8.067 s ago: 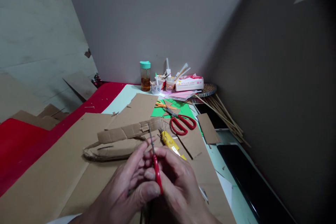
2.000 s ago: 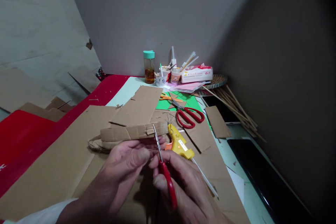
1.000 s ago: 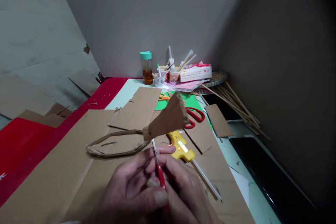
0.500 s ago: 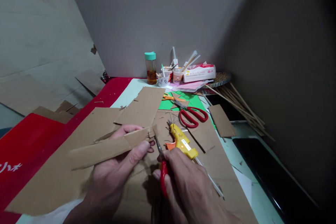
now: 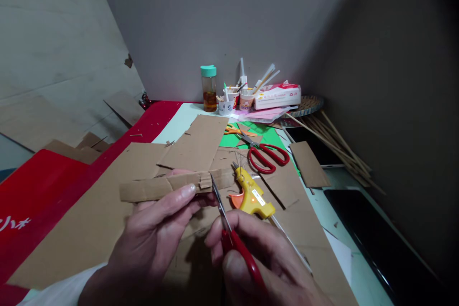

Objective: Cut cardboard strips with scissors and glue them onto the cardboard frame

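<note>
My left hand grips a long cardboard strip, thumb on the near face and fingers behind. A small ribbed cardboard piece sits on the strip near its right part. In my right hand are red-handled scissors, their blades pointing up and away. The blade tips touch or nearly touch the strip just right of the ribbed piece; exact contact I cannot tell. Beyond my right hand lies a yellow glue gun with an orange trigger and a white glue stick in its back.
Cardboard sheets cover the table. Another pair of red-handled scissors lies behind the glue gun. A teal-lidded bottle, paper cups and a tissue pack stand at the back. Wooden sticks and a black phone are at right.
The strip has turned closer to level, and its part right of the ribbed piece now shows. My left hand has shifted with it. The scissors tilt more, with my right hand lower.
</note>
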`<state>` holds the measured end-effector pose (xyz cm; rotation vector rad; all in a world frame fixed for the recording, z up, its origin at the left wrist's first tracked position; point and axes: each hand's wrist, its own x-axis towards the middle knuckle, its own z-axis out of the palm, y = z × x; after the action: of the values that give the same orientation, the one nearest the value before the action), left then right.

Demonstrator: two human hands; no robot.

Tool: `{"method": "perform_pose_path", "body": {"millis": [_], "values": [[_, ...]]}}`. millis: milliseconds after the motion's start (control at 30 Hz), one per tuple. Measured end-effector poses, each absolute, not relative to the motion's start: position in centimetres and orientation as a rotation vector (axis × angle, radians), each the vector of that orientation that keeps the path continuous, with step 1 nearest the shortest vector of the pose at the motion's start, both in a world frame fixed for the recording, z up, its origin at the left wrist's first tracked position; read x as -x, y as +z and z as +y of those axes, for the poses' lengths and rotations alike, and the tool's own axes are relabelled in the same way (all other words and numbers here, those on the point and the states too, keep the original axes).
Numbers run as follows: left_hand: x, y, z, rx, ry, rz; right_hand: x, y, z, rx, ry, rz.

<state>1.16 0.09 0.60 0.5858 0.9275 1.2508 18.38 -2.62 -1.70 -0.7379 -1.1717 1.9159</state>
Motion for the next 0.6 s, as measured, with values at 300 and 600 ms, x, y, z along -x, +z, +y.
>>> {"method": "perform_pose_path", "body": {"millis": [300,600], "values": [[-0.8,0.2,0.0,-0.554,1.203,0.906,-18.4,-1.9,-2.8,0.66,1.946,-1.127],[-2.2,0.8,0.1,-0.398,1.192,0.95,-18.7,-2.0,-3.1,0.97,1.727,-1.466]]}}
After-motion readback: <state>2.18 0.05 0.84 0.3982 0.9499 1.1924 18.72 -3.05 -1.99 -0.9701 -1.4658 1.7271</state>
